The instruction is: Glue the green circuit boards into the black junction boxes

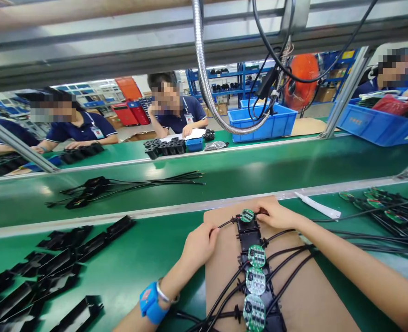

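My left hand (202, 242) pinches a black cable (227, 223) that runs to the topmost black plastic housing (248, 227). A round green circuit board (247, 215) lies on that housing. Just right of the board, the fingers of my right hand (276, 214) are closed at the housing's edge; what they hold is hidden. Nearer to me, three more round circuit boards (257, 256) sit in a row over black housings, with black cables (283, 251) leading off to both sides. The row lies on a brown cardboard sheet (314, 295).
Loose black housings (62, 263) cover the left of the green bench. Cabled circuit boards (380, 207) and a white tube (317, 206) lie right. A cable bundle (121, 183) rests on the middle belt. Several co-workers sit opposite; a metal hose (204, 83) hangs overhead.
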Motion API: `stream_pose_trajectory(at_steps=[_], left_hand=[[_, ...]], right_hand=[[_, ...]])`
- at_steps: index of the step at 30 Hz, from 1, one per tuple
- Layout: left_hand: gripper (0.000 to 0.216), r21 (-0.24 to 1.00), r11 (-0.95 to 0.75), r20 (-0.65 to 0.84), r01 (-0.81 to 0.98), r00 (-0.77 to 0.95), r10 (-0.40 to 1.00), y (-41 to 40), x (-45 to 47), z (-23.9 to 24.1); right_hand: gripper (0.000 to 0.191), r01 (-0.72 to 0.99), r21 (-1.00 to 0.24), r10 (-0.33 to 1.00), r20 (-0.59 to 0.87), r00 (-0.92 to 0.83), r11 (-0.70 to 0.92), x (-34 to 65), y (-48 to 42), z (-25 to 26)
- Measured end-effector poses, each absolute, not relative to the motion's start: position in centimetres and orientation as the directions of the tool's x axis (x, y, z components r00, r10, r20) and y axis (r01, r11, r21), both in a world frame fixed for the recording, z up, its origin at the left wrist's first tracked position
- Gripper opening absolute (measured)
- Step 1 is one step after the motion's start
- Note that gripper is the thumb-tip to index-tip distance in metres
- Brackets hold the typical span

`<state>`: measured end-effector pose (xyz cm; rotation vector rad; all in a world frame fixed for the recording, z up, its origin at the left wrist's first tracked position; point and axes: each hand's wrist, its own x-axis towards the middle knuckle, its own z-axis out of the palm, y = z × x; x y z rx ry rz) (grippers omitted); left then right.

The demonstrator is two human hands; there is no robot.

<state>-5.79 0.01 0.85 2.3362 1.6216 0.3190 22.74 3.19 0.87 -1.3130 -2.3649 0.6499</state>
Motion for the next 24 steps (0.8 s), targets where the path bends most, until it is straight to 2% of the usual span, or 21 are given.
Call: stream_pose_trajectory(at_steps=[4,7,10,12,14,16,17,20,22,24], left_hand=[[0.017,0.216,-0.419,0.057,0.882,0.417,0.907,1.0,-5.7,0.7],[0.020,0.153,-0.447,0.072,0.881,0.442,0.894,0.7,-5.9,0.8],[0.019,0.118,-0.432,0.117,0.894,0.419,0.900,-0.2,-5.9,1.1],[0.018,0.203,-0.495,0.116,0.845,0.481,0.869,-1.2,-5.7,1.5],[0.014,0.422,-0.562,0.025,0.711,0.610,0.792,-2.5,-5.4,1.8],[0.010,0.641,-0.476,-0.122,0.602,0.693,0.711,-3.7,-5.1,2.1],[0.011,0.697,-0.398,-0.196,0.597,0.692,0.694,-4.2,-5.0,2.1],[0.018,0.748,-0.234,-0.314,0.620,0.643,0.699,-4.7,-4.7,2.1],[0.018,0.750,-0.233,-0.280,0.619,0.617,0.735,-4.3,-4.7,2.1],[0.018,0.665,-0.332,-0.169,0.669,0.567,0.806,-3.4,-4.7,2.1]], right_hand=[[0.002,0.685,-0.517,0.832,0.100,-0.546,0.513,22.8,2.9,0.6],[0.007,0.680,-0.498,0.815,0.105,-0.570,0.539,22.9,2.1,0.9],[0.014,0.720,-0.451,0.840,0.151,-0.521,0.527,22.6,1.1,1.5],[0.013,0.731,-0.433,0.844,0.168,-0.509,0.527,22.0,-0.1,2.0],[0.013,0.706,-0.449,0.822,0.134,-0.553,0.548,21.1,-1.7,2.4],[0.018,0.669,-0.488,0.793,0.084,-0.603,0.561,20.2,-3.4,2.5],[0.019,0.658,-0.502,0.785,0.072,-0.615,0.562,19.9,-4.1,2.5],[0.012,0.635,-0.531,0.781,0.084,-0.619,0.561,19.6,-5.3,2.2],[0.008,0.609,-0.587,0.789,0.088,-0.608,0.534,20.1,-5.2,2.2],[0.018,0.604,-0.652,0.835,0.084,-0.544,0.459,20.9,-4.7,2.0]])
